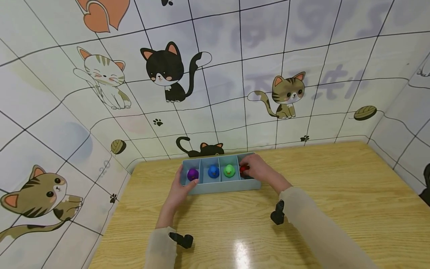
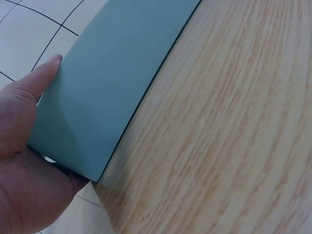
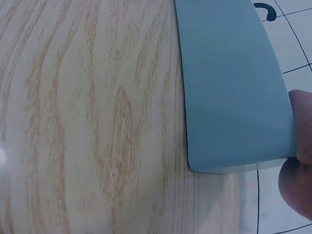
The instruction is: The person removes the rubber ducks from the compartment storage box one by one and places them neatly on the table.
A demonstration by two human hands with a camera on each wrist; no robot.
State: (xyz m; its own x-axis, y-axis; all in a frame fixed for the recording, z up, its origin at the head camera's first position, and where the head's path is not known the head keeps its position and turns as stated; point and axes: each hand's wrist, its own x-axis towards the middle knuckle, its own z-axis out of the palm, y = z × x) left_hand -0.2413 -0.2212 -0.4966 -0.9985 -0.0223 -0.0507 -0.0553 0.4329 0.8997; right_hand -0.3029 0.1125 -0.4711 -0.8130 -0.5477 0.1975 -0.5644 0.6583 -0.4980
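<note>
A light blue divided box stands on the table with its compartments in a row. From left to right sit a purple toy, a blue toy duck and a green toy duck, each in its own compartment. My left hand grips the box's left end, thumb over the front rim. Inside the rightmost compartment, the fingers of my right hand pinch a red toy, partly hidden by them. Both wrist views show the box's plain front wall; the toys are out of sight there.
The wooden table extends to both sides and in front of the box. Behind it rises a white wall with a grid and cat drawings, close to the box's back. Another patterned wall borders the table's left side.
</note>
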